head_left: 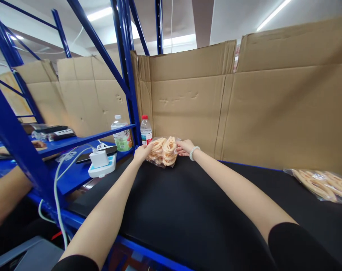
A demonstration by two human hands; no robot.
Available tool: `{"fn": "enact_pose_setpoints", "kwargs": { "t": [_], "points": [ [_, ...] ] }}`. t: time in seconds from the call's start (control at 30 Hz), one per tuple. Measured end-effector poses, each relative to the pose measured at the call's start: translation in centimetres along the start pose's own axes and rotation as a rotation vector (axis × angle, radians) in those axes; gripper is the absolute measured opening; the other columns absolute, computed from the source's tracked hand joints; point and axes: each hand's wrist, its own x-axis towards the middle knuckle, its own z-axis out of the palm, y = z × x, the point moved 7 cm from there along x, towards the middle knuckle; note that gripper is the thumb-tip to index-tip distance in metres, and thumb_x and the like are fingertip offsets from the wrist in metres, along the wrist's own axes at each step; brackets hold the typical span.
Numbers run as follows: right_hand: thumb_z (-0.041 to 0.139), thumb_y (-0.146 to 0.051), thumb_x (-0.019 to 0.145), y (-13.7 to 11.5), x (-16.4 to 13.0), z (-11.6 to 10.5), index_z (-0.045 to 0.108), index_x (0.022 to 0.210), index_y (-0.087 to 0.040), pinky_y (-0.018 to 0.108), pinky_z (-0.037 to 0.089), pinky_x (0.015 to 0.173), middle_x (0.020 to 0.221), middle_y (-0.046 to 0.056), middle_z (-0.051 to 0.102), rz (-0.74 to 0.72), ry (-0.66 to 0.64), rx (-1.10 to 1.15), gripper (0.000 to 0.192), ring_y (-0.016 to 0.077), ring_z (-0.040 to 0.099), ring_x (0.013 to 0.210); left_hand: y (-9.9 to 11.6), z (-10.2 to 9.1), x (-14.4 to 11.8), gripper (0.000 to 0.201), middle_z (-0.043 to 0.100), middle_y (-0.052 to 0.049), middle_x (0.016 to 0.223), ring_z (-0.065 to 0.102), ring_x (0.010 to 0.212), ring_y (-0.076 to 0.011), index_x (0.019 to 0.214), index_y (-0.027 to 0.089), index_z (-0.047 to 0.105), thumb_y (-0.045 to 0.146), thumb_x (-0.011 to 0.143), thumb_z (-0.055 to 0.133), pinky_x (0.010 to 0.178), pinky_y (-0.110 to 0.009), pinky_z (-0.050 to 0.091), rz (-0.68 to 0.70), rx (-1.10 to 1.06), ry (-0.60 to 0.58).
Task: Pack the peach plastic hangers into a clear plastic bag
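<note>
A clear plastic bag of beige loop-shaped pieces [163, 151] is at the far end of the black tabletop [187, 210], near the cardboard wall. My left hand [142, 153] grips the left side of this bag, its fingertips partly hidden against the plastic. At the bag's right side, my right hand [185, 147] has its fingers bent around the edge; a pale beaded bracelet is on that wrist. Far to the right lies a second clear bag of similar beige loops [323, 184], flat and untouched.
Behind the bag stands a red-capped bottle [146, 131], beside a blue metal post [133, 94]. Left of the post are a larger bottle [121, 133], a white charger [99, 159] on a power strip and a hanging cable. Another person's arm [9, 192] is at far left. Cardboard [187, 101] walls the back.
</note>
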Motion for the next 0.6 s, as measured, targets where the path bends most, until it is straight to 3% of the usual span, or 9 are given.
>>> {"fn": "enact_pose_setpoints", "kwargs": {
  "t": [0.33,0.6],
  "points": [
    [0.055,-0.033,0.092,0.9,1.0,2.5,0.056,0.114,-0.014,0.035,0.055,0.072,0.108,0.007,0.060,0.106,-0.096,0.188,0.029,0.0170,0.062,0.087,-0.3,0.8,0.1,0.030,0.062,-0.007,0.105,0.062,0.091,-0.0202,0.108,0.013,0.059,0.037,0.091,0.055,0.079,-0.039,0.053,-0.048,-0.043,-0.043],
    [0.056,-0.030,0.092,0.7,1.2,1.9,0.056,0.113,-0.014,0.034,0.055,0.071,0.106,0.007,0.061,0.086,-0.079,0.218,0.027,0.0165,0.062,0.086,1.5,0.3,-0.7,0.030,0.063,-0.006,0.102,0.062,0.091,-0.0199,0.104,0.012,0.060,0.038,0.091,0.055,0.080,-0.039,0.052,0.029,-0.053,0.022]
  ]
}}
